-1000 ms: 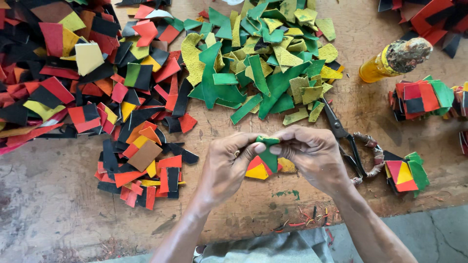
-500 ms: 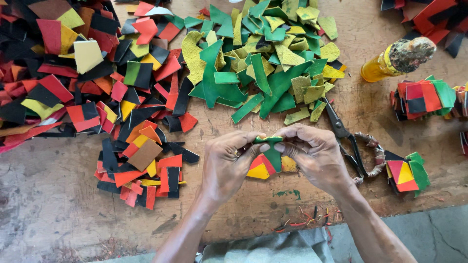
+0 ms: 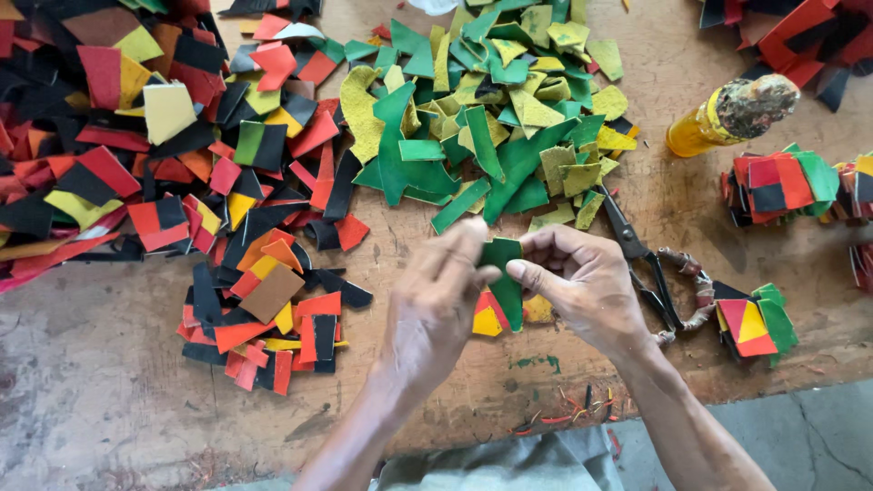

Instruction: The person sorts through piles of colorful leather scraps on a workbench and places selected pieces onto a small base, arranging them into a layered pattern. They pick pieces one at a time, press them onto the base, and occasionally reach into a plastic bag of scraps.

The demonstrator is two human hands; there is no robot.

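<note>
Left hand (image 3: 436, 305) and right hand (image 3: 587, 286) close together above the near edge of the wooden counter (image 3: 109, 400), both pinching one green strip (image 3: 506, 277) that hangs upright between them. Left fingers (image 3: 459, 250) pressed together flat against the strip's upper left edge; right fingers (image 3: 536, 271) curled and clamped on its right side, thumb to the front. Just beneath, a small patch of red, yellow and green triangles (image 3: 488, 318) lying on the counter. Scissors (image 3: 647, 268) just right of the right hand, a heap of green and yellow scraps (image 3: 491, 109) beyond, a yellow bottle (image 3: 727, 114) further right, a red and black pile (image 3: 264, 318) to the left. Compared with half a second ago: strip now drawn out long and vertical rather than bunched small between the fingertips, hands in much the same spot.
</note>
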